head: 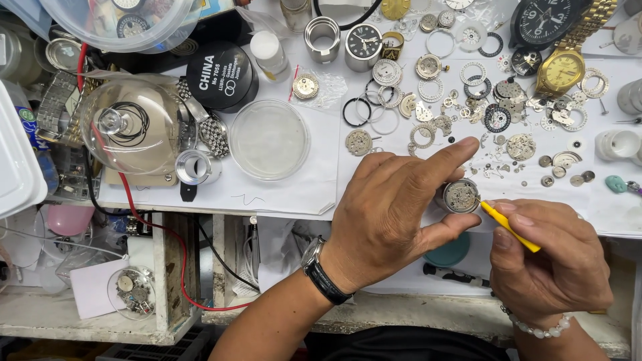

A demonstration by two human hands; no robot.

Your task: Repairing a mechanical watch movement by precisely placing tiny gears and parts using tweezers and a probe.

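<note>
Left hand (388,214) pinches a round watch movement (461,196) above the counter (294,190); right hand (548,261), grip closed on a yellow tool (509,227), should touch its tip gently and steadily.

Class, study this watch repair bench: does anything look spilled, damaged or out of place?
Nothing looks spilled or broken. Loose rings, dials and gears lie scattered on the white paper, apparently laid out as parts. The left hand steadies the watch movement; the right hand holds a yellow tool.

Round black tin (223,75) with white lettering on its lid, upper left of worktop (294,190). Small clear plastic bag (314,87) right of it. Bottle with blue-green label (28,124) at far left edge.
</note>
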